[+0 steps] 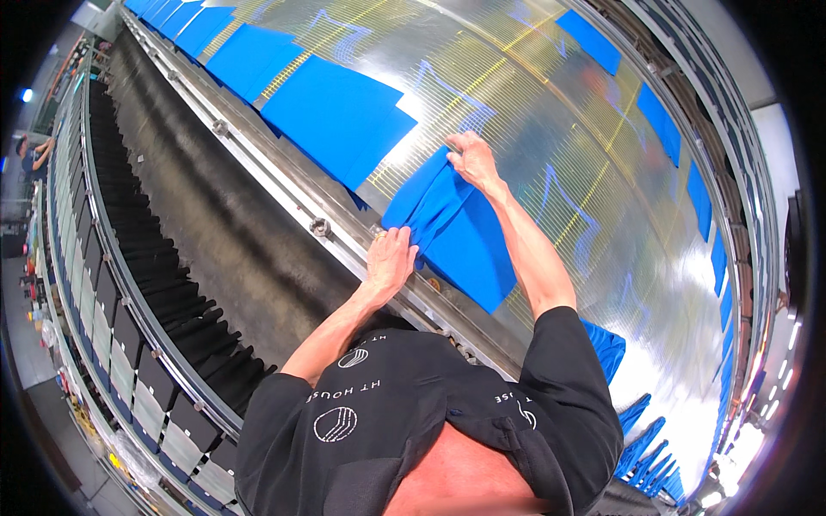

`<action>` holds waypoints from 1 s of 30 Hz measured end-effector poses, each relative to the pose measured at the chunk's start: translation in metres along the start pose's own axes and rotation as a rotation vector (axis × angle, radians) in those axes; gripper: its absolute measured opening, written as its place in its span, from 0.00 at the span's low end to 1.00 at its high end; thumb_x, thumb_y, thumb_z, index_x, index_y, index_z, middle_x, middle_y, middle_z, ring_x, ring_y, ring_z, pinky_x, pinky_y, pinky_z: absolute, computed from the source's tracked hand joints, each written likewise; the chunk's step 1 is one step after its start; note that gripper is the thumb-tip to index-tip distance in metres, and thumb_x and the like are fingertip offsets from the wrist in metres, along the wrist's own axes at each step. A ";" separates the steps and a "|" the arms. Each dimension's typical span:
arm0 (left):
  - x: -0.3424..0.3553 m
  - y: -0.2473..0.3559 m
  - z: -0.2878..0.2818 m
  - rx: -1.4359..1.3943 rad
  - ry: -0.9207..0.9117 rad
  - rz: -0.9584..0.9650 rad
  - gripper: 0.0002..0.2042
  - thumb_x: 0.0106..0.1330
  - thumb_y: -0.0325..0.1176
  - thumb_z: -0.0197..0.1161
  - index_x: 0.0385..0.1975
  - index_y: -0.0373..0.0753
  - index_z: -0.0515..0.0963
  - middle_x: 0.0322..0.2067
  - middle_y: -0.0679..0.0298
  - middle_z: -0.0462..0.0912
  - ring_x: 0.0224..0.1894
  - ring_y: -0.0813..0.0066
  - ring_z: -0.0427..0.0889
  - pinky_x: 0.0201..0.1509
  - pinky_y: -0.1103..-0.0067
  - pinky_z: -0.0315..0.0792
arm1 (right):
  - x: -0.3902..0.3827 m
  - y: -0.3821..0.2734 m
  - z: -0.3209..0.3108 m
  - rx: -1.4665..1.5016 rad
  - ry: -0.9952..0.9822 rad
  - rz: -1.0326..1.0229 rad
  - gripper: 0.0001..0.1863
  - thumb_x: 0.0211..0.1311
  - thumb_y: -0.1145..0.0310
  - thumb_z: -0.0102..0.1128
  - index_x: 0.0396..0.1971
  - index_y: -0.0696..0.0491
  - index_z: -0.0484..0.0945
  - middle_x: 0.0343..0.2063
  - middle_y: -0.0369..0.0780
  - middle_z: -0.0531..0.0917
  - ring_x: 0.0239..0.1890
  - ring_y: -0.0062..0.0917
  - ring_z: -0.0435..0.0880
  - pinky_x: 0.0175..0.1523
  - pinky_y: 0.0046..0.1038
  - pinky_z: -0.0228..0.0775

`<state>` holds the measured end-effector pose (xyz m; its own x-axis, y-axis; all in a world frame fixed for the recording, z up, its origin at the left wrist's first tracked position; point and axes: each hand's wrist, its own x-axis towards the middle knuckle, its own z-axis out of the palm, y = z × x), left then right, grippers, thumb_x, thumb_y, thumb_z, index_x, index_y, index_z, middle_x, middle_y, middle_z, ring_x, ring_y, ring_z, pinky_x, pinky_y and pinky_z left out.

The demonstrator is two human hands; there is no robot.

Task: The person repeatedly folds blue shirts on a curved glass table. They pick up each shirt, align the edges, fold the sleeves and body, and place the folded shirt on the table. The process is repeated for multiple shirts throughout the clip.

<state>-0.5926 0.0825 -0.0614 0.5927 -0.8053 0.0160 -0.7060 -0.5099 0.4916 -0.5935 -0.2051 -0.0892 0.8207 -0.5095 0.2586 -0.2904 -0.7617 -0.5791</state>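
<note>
A bright blue piece of cloth (456, 228) lies flat on a shiny, ribbed silver counter (551, 129), set at a slant near the counter's metal edge. Soft folds run along its length through the middle. Its near corner and its far corner are each pressed down by a hand.

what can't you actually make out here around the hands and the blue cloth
Head view only:
- Left hand: fingertips curl over the blue cloth edge, so its grip is unclear.
- Right hand: palm hidden beneath its back; pressing or pinching cannot be told.
- Cloth underside: hidden.
- Far blue sheets: cut off by the rim.
- Left-side shelves: too small.
</note>
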 end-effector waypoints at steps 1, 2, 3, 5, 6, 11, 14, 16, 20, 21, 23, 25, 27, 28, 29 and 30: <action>0.000 0.001 0.004 -0.031 0.006 -0.035 0.15 0.62 0.34 0.67 0.45 0.36 0.74 0.36 0.53 0.77 0.42 0.53 0.78 0.46 0.63 0.72 | 0.003 0.002 0.003 -0.025 -0.061 -0.041 0.15 0.54 0.73 0.63 0.43 0.56 0.82 0.35 0.46 0.82 0.38 0.39 0.83 0.46 0.37 0.76; 0.000 0.001 0.007 -0.063 0.011 -0.069 0.15 0.62 0.34 0.66 0.45 0.36 0.75 0.35 0.53 0.77 0.41 0.53 0.78 0.45 0.63 0.73 | 0.003 0.004 0.006 -0.066 -0.149 -0.038 0.15 0.53 0.73 0.63 0.44 0.56 0.82 0.35 0.46 0.82 0.37 0.39 0.83 0.46 0.37 0.76; 0.001 0.000 0.009 -0.087 0.054 -0.056 0.12 0.63 0.34 0.66 0.43 0.37 0.75 0.35 0.55 0.78 0.38 0.53 0.80 0.42 0.63 0.74 | 0.002 0.005 0.008 0.096 -0.058 -0.014 0.14 0.54 0.74 0.62 0.42 0.57 0.82 0.35 0.46 0.82 0.36 0.39 0.82 0.45 0.38 0.76; 0.000 -0.004 0.013 -0.127 0.082 -0.070 0.11 0.63 0.34 0.66 0.42 0.38 0.76 0.34 0.56 0.78 0.38 0.53 0.80 0.42 0.63 0.74 | -0.007 0.010 0.005 0.142 0.022 0.002 0.13 0.54 0.73 0.62 0.41 0.57 0.82 0.35 0.45 0.82 0.36 0.39 0.82 0.45 0.38 0.76; 0.000 -0.005 0.014 -0.157 0.088 -0.082 0.11 0.63 0.34 0.66 0.41 0.38 0.76 0.34 0.56 0.78 0.38 0.53 0.80 0.42 0.63 0.74 | -0.012 0.012 0.003 0.157 0.047 0.037 0.13 0.54 0.73 0.62 0.40 0.57 0.82 0.34 0.45 0.82 0.35 0.39 0.82 0.45 0.39 0.76; -0.006 -0.006 0.018 -0.133 0.137 -0.043 0.10 0.64 0.34 0.65 0.41 0.40 0.76 0.34 0.57 0.80 0.37 0.53 0.80 0.41 0.63 0.74 | -0.035 0.013 -0.006 0.003 -0.068 -0.031 0.10 0.52 0.68 0.64 0.35 0.56 0.82 0.33 0.46 0.81 0.43 0.43 0.79 0.52 0.41 0.71; -0.007 -0.005 0.019 -0.121 0.117 -0.069 0.08 0.64 0.33 0.65 0.40 0.40 0.77 0.34 0.58 0.81 0.36 0.53 0.80 0.40 0.63 0.74 | -0.033 0.013 -0.010 0.115 -0.138 0.095 0.08 0.52 0.68 0.64 0.32 0.55 0.83 0.32 0.44 0.81 0.42 0.43 0.79 0.51 0.41 0.71; -0.005 -0.005 0.017 -0.132 0.129 -0.070 0.08 0.63 0.33 0.65 0.38 0.41 0.77 0.32 0.58 0.80 0.35 0.53 0.80 0.41 0.63 0.74 | -0.033 0.014 -0.016 0.194 -0.093 0.074 0.07 0.51 0.69 0.65 0.30 0.54 0.84 0.30 0.43 0.82 0.38 0.39 0.80 0.46 0.38 0.73; -0.008 0.000 0.013 -0.189 0.167 -0.039 0.05 0.63 0.30 0.64 0.35 0.39 0.76 0.32 0.57 0.78 0.36 0.53 0.79 0.40 0.63 0.73 | -0.049 0.019 -0.032 0.301 -0.054 0.103 0.06 0.51 0.71 0.66 0.30 0.54 0.85 0.30 0.41 0.84 0.35 0.33 0.82 0.43 0.34 0.74; -0.010 0.003 0.012 -0.207 0.188 -0.020 0.05 0.62 0.29 0.64 0.34 0.38 0.76 0.32 0.57 0.78 0.37 0.53 0.79 0.40 0.63 0.73 | -0.053 0.022 -0.038 0.308 -0.052 0.126 0.06 0.51 0.71 0.66 0.30 0.54 0.85 0.30 0.41 0.84 0.36 0.33 0.82 0.43 0.34 0.75; -0.016 0.010 0.013 -0.233 0.191 0.015 0.05 0.62 0.28 0.63 0.34 0.37 0.74 0.32 0.56 0.77 0.37 0.53 0.78 0.40 0.63 0.73 | -0.062 0.031 -0.048 0.307 -0.045 0.131 0.06 0.51 0.71 0.65 0.30 0.54 0.84 0.30 0.41 0.83 0.37 0.34 0.81 0.45 0.35 0.74; -0.024 0.020 0.018 -0.251 0.163 0.052 0.05 0.62 0.27 0.62 0.33 0.37 0.72 0.32 0.55 0.75 0.38 0.53 0.77 0.41 0.63 0.72 | -0.072 0.039 -0.056 0.127 -0.063 0.085 0.06 0.51 0.73 0.65 0.30 0.55 0.84 0.30 0.40 0.83 0.36 0.31 0.81 0.43 0.32 0.74; -0.026 0.026 0.025 -0.207 0.117 0.097 0.06 0.62 0.26 0.61 0.33 0.37 0.71 0.31 0.55 0.75 0.36 0.54 0.77 0.41 0.63 0.71 | -0.083 0.042 -0.060 0.036 -0.096 0.098 0.07 0.50 0.71 0.63 0.31 0.54 0.82 0.32 0.42 0.82 0.40 0.38 0.79 0.48 0.38 0.72; -0.026 0.028 0.028 -0.188 0.080 0.113 0.06 0.62 0.26 0.61 0.33 0.37 0.70 0.31 0.55 0.74 0.36 0.54 0.76 0.41 0.63 0.71 | -0.089 0.042 -0.060 -0.008 -0.023 0.089 0.07 0.51 0.71 0.63 0.32 0.54 0.81 0.33 0.42 0.82 0.40 0.38 0.79 0.48 0.39 0.72; -0.026 0.029 0.031 -0.165 0.099 0.141 0.06 0.62 0.27 0.61 0.33 0.37 0.70 0.31 0.55 0.74 0.35 0.54 0.76 0.41 0.64 0.71 | -0.094 0.039 -0.058 -0.055 0.040 0.103 0.08 0.51 0.71 0.62 0.33 0.54 0.81 0.34 0.42 0.82 0.40 0.39 0.79 0.48 0.39 0.72; -0.025 0.029 0.033 -0.150 0.096 0.142 0.06 0.62 0.27 0.61 0.33 0.37 0.70 0.31 0.55 0.74 0.35 0.54 0.76 0.40 0.64 0.71 | -0.098 0.035 -0.056 -0.106 0.086 0.147 0.09 0.52 0.71 0.62 0.34 0.54 0.81 0.35 0.43 0.82 0.41 0.39 0.79 0.48 0.39 0.72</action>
<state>-0.6412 0.0779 -0.0762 0.5303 -0.8299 0.1735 -0.7240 -0.3368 0.6020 -0.7120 -0.2040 -0.0912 0.7220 -0.6471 0.2449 -0.4581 -0.7124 -0.5317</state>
